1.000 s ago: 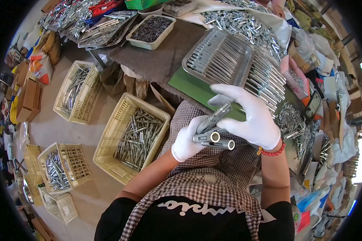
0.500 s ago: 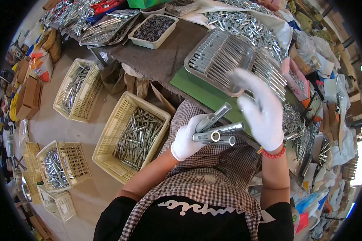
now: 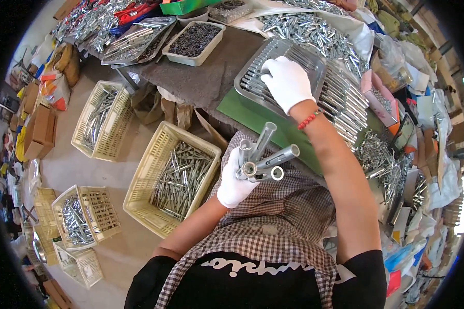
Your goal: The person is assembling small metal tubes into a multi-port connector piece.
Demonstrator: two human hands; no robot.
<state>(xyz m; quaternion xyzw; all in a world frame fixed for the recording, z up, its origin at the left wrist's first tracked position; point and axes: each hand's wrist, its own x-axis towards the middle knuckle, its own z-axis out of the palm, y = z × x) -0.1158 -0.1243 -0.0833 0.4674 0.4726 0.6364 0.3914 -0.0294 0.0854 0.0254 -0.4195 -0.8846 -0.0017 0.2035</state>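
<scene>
Head view: holding several metal tubes (image 3: 266, 136) upright and splayed in the left hand (image 3: 233, 183), above the checked apron (image 3: 268, 229), just beside the large cream crate (image 3: 136, 180). Left grip wrapped round the lower part of the bunch in white glove fabric, with round mouths pointing up and out to the right at different angles. Hollow, going by the mouths, so likely light one by one, weightier as a bunch. Probably stiff, hard to crush, maybe easy to scuff. Likely slick against the glove and prone to roll on each other or slip lengthwise. Best held round the barrel near mid-length, clear of the mouths; for the bunch, best squeezed as one with thumb across. Over the metal tray (image 3: 318, 67) with the right hand (image 3: 286, 85), also gloved, fingers bent downward. Can't tell right grip, whether pinching or just touching: fingertips mostly hidden. In the tray, side by side: slim rods (image 3: 253, 77), likely easiest to lift from an end or by a pinch across the shaft. Under the tray: green sheet (image 3: 242, 110) on the brown tabletop (image 3: 206, 85). Right of the tray: another row of shiny rods (image 3: 348, 103), close-packed, probably quick to roll if nudged.
</scene>
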